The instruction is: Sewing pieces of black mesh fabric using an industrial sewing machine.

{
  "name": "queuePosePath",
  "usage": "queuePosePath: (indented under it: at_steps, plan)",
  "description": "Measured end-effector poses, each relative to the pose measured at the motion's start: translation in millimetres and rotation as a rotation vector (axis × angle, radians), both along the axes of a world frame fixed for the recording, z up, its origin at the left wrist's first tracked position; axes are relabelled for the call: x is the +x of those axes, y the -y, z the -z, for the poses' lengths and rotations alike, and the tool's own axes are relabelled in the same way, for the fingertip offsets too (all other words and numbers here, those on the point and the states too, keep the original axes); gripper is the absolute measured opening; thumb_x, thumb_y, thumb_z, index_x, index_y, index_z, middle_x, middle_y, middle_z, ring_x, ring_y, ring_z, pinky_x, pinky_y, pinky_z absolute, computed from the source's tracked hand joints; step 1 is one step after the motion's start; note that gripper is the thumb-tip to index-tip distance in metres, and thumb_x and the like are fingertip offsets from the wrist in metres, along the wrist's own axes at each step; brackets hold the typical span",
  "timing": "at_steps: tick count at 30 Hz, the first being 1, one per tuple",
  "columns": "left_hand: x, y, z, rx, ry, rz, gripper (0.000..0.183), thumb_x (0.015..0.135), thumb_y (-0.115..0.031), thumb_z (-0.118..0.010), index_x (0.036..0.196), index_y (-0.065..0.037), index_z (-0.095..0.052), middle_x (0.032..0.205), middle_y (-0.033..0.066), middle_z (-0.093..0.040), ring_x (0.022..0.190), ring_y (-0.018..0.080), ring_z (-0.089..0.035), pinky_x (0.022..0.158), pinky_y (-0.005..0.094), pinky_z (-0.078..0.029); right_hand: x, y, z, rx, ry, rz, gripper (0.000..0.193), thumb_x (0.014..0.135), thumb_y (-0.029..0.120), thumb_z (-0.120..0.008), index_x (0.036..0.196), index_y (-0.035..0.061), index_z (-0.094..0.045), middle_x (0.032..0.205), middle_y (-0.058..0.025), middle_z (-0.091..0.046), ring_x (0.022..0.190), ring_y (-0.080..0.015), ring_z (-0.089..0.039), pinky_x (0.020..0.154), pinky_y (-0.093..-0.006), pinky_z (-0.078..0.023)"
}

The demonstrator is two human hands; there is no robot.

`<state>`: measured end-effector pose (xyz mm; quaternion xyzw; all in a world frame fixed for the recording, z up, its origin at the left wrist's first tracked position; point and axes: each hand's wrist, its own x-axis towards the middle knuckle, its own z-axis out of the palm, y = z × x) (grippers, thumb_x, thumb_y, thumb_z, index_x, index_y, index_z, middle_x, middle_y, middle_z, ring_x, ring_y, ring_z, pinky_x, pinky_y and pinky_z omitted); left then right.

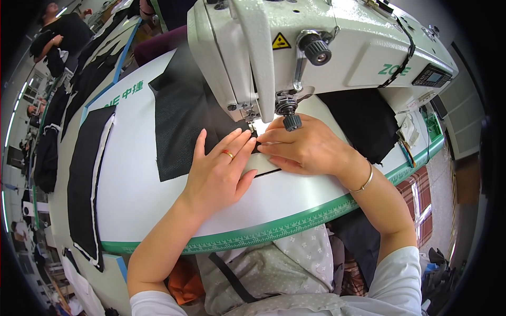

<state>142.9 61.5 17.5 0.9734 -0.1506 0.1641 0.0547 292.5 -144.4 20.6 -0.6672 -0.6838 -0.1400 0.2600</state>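
A white industrial sewing machine (327, 47) stands over the white table, its presser foot (252, 128) down near both hands. Dark woven fabric (184, 129) lies under the machine head and stretches to the left. My left hand (221, 163) rests flat on the edge of this fabric, fingers spread, a ring on one finger. Close to the presser foot, my right hand (305, 145) has its fingers bent together at the fabric's edge, fingertips down on it. The machine's tension knob partly covers that hand, so what lies between the fingertips is hard to see.
Left on the table lies a long black fabric piece (87, 184) with a white edge. More black fabric (361, 121) lies right of the needle area. Small tools (407, 152) sit at the right edge. A green ruler strip (274, 227) borders the front. Another person (63, 37) stands far left.
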Motion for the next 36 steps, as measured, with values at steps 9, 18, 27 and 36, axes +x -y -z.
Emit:
queuePosePath:
  at_steps: [9,18,27,36]
  plan:
    - [3.0,-2.8,-0.1,-0.015,-0.023,-0.030,0.059,0.087,-0.027,-0.074,0.140,-0.006,-0.058,0.149,0.0079,-0.055,0.139,0.0240,-0.052,0.115,0.0650,-0.028,-0.1,-0.9,4.3,-0.002,0.017,0.056,0.026,0.081,0.012,-0.077,0.107,0.0091,-0.075,0.115,-0.0018,-0.071,0.104,-0.0253,-0.069,0.093,-0.0397,-0.055]
    - [3.1,-10.5,0.5,-0.049,0.001,0.006,0.045,0.091,-0.020,-0.070,0.134,-0.009,-0.064,0.144,0.0048,-0.060,0.134,0.0217,-0.057,0.117,0.0631,-0.028,0.6,-2.8,3.9,0.020,0.027,0.118,0.023,0.080,0.017,-0.076,0.102,0.0118,-0.077,0.096,-0.0004,-0.070,0.096,-0.0237,-0.062,0.085,-0.0366,-0.053]
    - [17.8,-17.2,5.5,-0.044,0.018,-0.060,0.046,0.094,-0.023,-0.069,0.137,-0.012,-0.061,0.133,0.0024,-0.062,0.127,0.0213,-0.057,0.116,0.0659,-0.029,1.3,-2.5,5.4,0.065,0.221,0.158,0.024,0.076,0.016,-0.074,0.099,0.0075,-0.074,0.081,0.0014,-0.065,0.090,-0.0222,-0.061,0.080,-0.0343,-0.053]
    - [25.8,-20.0,4.0,-0.074,-0.035,-0.259,0.049,0.097,-0.034,-0.067,0.133,-0.002,-0.055,0.157,0.0150,-0.042,0.152,0.0305,-0.032,0.114,0.0765,-0.018,2.4,-1.1,3.2,0.072,0.181,0.091,0.014,0.075,0.014,-0.074,0.086,0.0084,-0.067,0.082,-0.0005,-0.066,0.077,-0.0227,-0.062,0.071,-0.0345,-0.054]
